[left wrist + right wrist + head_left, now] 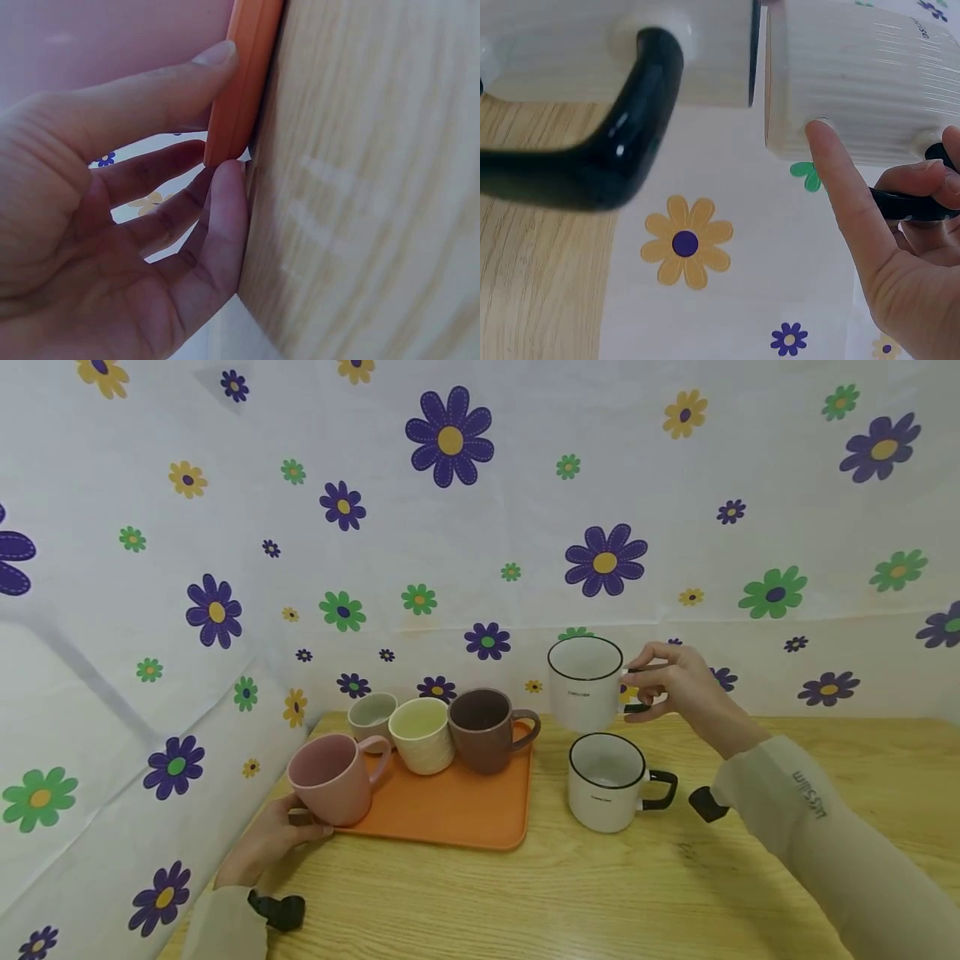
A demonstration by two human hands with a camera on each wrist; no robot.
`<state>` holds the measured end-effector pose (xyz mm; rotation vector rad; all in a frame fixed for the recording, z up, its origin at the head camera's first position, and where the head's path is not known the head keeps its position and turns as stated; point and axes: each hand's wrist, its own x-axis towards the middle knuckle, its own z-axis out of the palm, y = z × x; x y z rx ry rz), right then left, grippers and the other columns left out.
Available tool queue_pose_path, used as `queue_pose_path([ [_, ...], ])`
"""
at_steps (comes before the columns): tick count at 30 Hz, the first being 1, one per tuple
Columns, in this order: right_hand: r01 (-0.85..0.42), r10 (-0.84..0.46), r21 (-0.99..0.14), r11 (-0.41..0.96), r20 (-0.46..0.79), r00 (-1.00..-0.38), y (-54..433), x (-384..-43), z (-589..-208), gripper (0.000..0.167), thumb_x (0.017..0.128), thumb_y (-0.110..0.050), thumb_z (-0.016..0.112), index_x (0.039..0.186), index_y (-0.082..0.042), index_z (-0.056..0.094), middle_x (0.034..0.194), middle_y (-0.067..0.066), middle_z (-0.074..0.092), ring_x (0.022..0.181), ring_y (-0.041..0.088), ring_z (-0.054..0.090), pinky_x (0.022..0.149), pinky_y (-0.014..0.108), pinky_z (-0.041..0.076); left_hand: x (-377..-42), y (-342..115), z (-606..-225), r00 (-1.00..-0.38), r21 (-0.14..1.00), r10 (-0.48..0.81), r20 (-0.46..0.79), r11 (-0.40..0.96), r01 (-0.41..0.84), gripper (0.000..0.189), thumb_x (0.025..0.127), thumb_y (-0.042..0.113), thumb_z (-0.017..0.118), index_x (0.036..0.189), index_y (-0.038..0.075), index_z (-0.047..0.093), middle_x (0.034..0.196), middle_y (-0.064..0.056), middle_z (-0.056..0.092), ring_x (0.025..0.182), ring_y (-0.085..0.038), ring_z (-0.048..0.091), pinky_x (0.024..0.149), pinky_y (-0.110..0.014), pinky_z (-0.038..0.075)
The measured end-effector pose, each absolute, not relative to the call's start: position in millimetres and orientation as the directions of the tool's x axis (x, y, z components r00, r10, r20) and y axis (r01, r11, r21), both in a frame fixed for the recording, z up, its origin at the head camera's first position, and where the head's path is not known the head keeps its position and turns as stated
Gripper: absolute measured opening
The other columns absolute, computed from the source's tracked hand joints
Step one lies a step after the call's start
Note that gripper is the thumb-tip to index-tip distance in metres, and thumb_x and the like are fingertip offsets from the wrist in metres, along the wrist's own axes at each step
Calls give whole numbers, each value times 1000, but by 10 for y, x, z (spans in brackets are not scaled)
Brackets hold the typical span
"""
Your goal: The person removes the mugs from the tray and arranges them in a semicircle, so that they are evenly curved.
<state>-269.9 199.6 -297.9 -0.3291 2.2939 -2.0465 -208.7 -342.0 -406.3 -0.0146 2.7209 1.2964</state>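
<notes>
In the head view my right hand (pixel 678 683) grips the black handle of a white enamel-style mug (pixel 581 697) with a black rim, held upright in the air. Just below it a matching white mug (pixel 600 802) stands on the table, handle to the right. The right wrist view shows a narrow gap between the held mug's base (pixel 776 90) and the lower mug's rim (pixel 755 52). My left hand (pixel 264 842) holds the near-left corner of an orange tray (pixel 450 814), thumb and fingers on its edge (pixel 238 90). Beside that hand, a pink mug (pixel 330 789) stands on the tray.
Along the tray's back stand a brown mug (pixel 483 739), a cream textured cup (pixel 423 743) and a small greyish cup (pixel 371 718). The wooden table (pixel 450 902) meets flowered white cloth (pixel 517 527) behind and at the left.
</notes>
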Motion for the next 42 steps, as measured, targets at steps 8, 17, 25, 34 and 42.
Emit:
queue_pose_path([
  [8, -132, -156, -987, 90, 117, -981, 2164, -2691, -3043, 9, 100, -5, 61, 96, 0, 54, 80, 10, 47, 67, 18, 46, 75, 53, 59, -2103, -3436, -4095, -993, 764, 48, -111, 643, -55, 68, 87, 20, 82, 136, -14, 49, 124, -26, 62, 114, -38, 60, 105, -61, 38],
  [17, -116, -120, -988, 105, 103, -987, 2307, -2664, -3163, 7, 102, -5, 58, 97, -1, 55, 82, 9, 49, 69, 18, 47, 75, 53, 58, -2121, -3441, -4094, -991, 765, 38, -128, 640, -74, 68, 88, 18, 81, 137, -15, 46, 127, -30, 59, 119, -44, 56, 107, -63, 35],
  [25, -89, -105, -993, 82, 80, -991, 2421, -2652, -3260, 9, 101, -4, 59, 93, -7, 59, 77, 5, 49, 65, 17, 48, 73, 52, 59, -2128, -3431, -4091, -991, 752, 27, -129, 654, -80, 69, 89, 17, 81, 138, -16, 45, 129, -31, 58, 119, -44, 57, 106, -62, 37],
  [34, -63, -107, -994, 89, 54, -993, 2518, -2632, -3405, 11, 101, -3, 59, 91, -9, 60, 79, 5, 50, 65, 16, 48, 72, 51, 59, -2098, -3413, -4071, -992, 757, 29, -125, 649, -77, 70, 87, 19, 82, 137, -15, 47, 129, -31, 57, 119, -44, 56, 106, -63, 36],
  [42, -51, -108, -990, 133, 36, -994, 2580, -2651, -3523, 5, 102, -5, 58, 97, -3, 58, 81, 5, 50, 68, 17, 49, 74, 51, 59, -2117, -3416, -4075, -992, 761, 31, -122, 644, -73, 68, 88, 16, 81, 137, -16, 46, 129, -31, 57, 117, -44, 58, 103, -59, 42],
])
